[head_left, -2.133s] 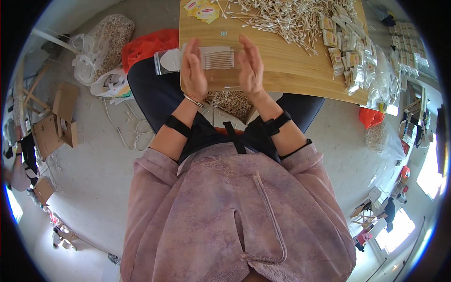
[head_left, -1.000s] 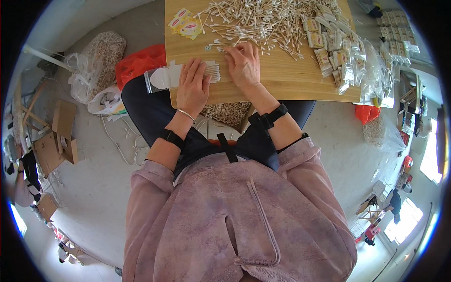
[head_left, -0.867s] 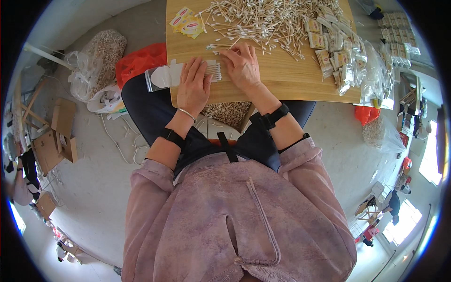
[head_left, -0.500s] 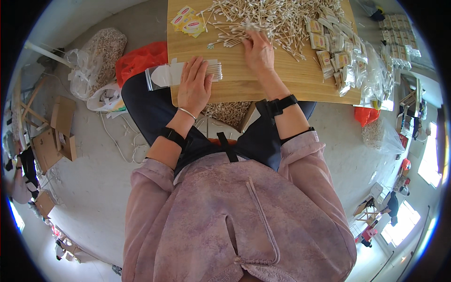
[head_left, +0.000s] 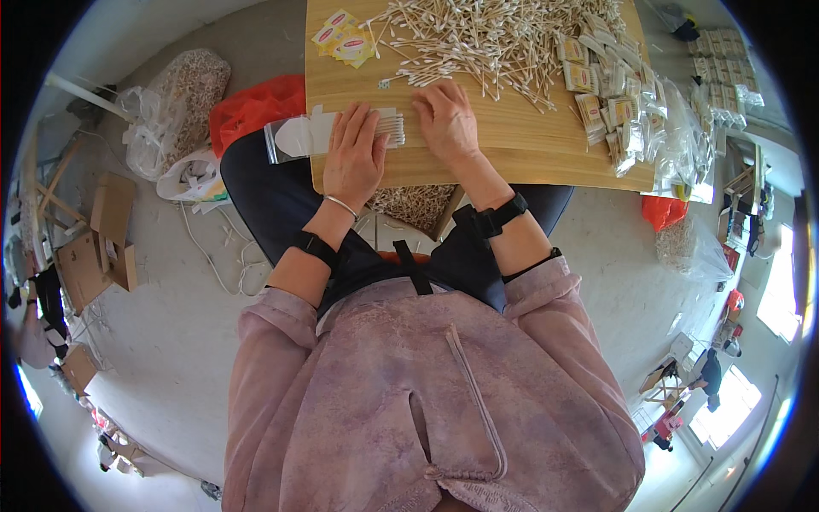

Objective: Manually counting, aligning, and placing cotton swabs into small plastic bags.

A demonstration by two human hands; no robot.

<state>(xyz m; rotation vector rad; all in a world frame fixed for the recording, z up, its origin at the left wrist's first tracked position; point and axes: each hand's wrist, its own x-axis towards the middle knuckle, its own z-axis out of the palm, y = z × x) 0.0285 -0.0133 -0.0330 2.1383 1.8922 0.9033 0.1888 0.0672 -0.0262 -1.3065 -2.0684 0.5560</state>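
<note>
My left hand (head_left: 353, 152) lies flat with stretched fingers on a white card strip (head_left: 321, 130) at the table's near left. From the strip's right end a row of cotton swabs (head_left: 392, 129) sticks out. Its left end sits in a clear plastic bag (head_left: 275, 143) that overhangs the table edge. My right hand (head_left: 447, 124) is just right of those swabs, its fingers curled down to the wood; whatever they hold is hidden. Beyond it spreads a big heap of loose cotton swabs (head_left: 503, 47).
Yellow-and-white cards (head_left: 345, 38) lie at the table's far left. Filled swab packets (head_left: 623, 111) pile up on the right, beside clear plastic bags (head_left: 680, 141). A box of swabs (head_left: 416, 206) stands under the table edge. A red bag (head_left: 260, 107) sits to the left.
My right hand has come back from the swab heap toward me and to the left, close to the row of swabs. My left hand has stayed in place.
</note>
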